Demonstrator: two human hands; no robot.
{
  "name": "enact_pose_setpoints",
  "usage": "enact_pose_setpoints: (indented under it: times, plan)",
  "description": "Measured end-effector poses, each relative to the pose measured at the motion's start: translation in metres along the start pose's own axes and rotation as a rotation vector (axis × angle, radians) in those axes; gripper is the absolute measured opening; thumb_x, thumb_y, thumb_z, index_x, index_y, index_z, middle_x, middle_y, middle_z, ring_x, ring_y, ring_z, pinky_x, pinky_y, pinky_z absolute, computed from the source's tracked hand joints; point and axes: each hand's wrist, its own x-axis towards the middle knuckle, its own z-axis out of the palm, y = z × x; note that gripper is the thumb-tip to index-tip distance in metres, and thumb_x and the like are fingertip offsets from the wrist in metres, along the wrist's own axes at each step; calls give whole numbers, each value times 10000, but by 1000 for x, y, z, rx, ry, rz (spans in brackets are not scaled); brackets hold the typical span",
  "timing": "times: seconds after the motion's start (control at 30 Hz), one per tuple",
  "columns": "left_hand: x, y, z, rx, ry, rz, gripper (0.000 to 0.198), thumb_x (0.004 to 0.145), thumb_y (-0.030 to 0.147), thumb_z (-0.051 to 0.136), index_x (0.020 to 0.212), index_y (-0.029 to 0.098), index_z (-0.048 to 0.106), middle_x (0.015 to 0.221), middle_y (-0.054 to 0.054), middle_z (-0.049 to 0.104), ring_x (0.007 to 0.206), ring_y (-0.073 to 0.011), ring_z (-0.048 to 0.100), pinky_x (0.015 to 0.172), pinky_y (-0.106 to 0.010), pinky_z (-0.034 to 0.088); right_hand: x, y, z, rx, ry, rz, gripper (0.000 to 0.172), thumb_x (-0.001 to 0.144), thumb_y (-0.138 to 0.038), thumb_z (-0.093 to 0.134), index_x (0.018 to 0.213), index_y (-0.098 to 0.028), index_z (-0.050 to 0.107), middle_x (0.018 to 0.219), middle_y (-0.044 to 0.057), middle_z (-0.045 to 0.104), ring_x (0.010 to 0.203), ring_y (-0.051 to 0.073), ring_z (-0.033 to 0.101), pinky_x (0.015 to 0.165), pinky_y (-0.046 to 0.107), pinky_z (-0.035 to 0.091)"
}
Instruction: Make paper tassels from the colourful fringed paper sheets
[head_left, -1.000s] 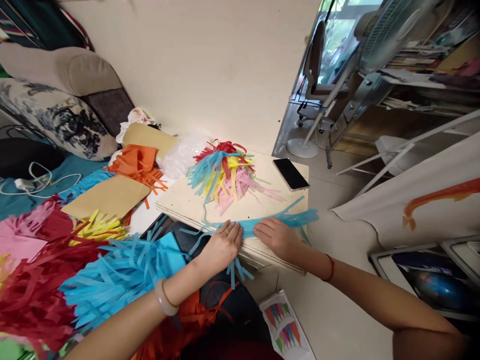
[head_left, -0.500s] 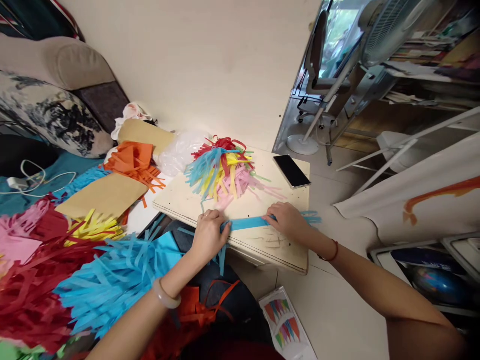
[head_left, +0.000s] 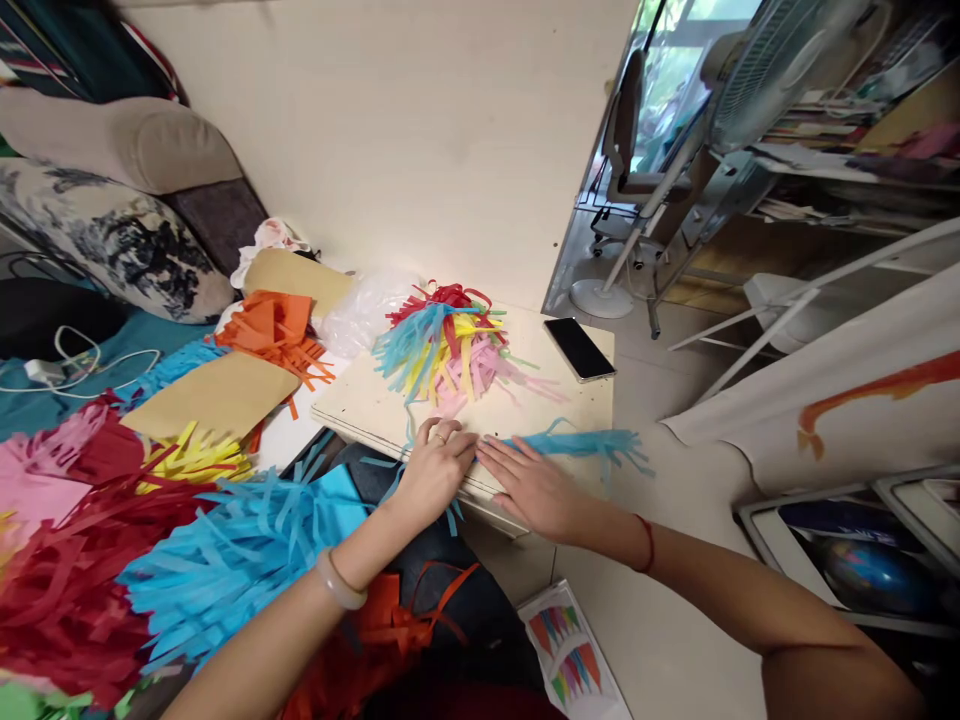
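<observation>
A blue fringed paper strip (head_left: 577,442) lies across the near edge of a small pale wooden board (head_left: 375,405). My left hand (head_left: 435,470) presses down on the strip's left end, fingers curled over it. Beside it, my right hand (head_left: 529,485) lies flat with spread fingers on the strip. The strip's fringe hangs past the board's right end. Behind my hands sits a multicoloured pile of fringed paper (head_left: 450,345) in red, blue, yellow and pink.
A black phone (head_left: 577,348) lies at the board's far right corner. Heaps of blue (head_left: 240,550), red (head_left: 67,590), yellow and orange fringed paper (head_left: 274,325) cover the left. A printed sheet (head_left: 574,660) lies on the floor. A standing fan (head_left: 750,70) and chair are at the right.
My right hand has slid left along the blue strip toward my left hand and now lies flat. The strip's fringed end has spread out past the board's right end.
</observation>
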Motion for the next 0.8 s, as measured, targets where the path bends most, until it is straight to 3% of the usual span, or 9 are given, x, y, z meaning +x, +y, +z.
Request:
enact_pose_setpoints:
  times: [0.13,0.27,0.37,0.43,0.6,0.73,0.8]
  plan:
    - [-2,2,-7,41,-49,62,227,880,143,519,1073,154,638,1087,-85,655,1130,-278,500,1053,-539,303,-20,-3,-2,61,-44,25,535,942,-324,435,1408,-65,388,1467,169,401,1398,269,314,1091,479,324]
    - [7,2,-15,71,-134,149,152,865,155,533,921,128,671,979,-98,643,1134,-297,498,1097,-592,258,-33,15,-14,1,-17,94,411,952,-281,429,1300,-84,523,1343,162,549,1308,272,449,1069,501,342]
    - [17,5,-16,153,-149,223,159,862,116,528,803,114,676,862,-102,632,1103,-297,517,1105,-605,254,-21,20,-17,-47,38,115,279,948,-238,440,1111,-132,640,1125,118,680,1142,251,566,1041,479,349]
    - [22,8,-14,190,-133,233,175,871,114,521,793,104,678,817,-102,630,1063,-285,539,1099,-584,287,-6,17,-15,-53,57,122,228,931,-241,480,1055,-144,645,1028,105,688,1023,234,587,962,431,396]
    - [15,10,0,171,-16,145,184,886,115,519,785,106,672,782,-77,642,975,-248,577,1069,-538,338,19,15,-1,-98,69,55,216,946,-178,431,902,-159,642,886,82,655,866,207,543,799,356,397]
    - [-3,0,9,-30,115,-18,160,907,183,533,896,185,693,903,-49,700,994,-217,581,1045,-523,334,5,36,6,12,133,56,227,950,-213,464,858,-174,667,864,48,682,841,184,564,786,346,380]
    - [-12,-6,10,-179,159,-143,141,895,239,570,907,232,710,959,-34,719,999,-213,582,1001,-506,359,-5,47,4,139,171,134,198,931,-250,520,849,-186,689,889,40,700,859,175,584,795,339,381]
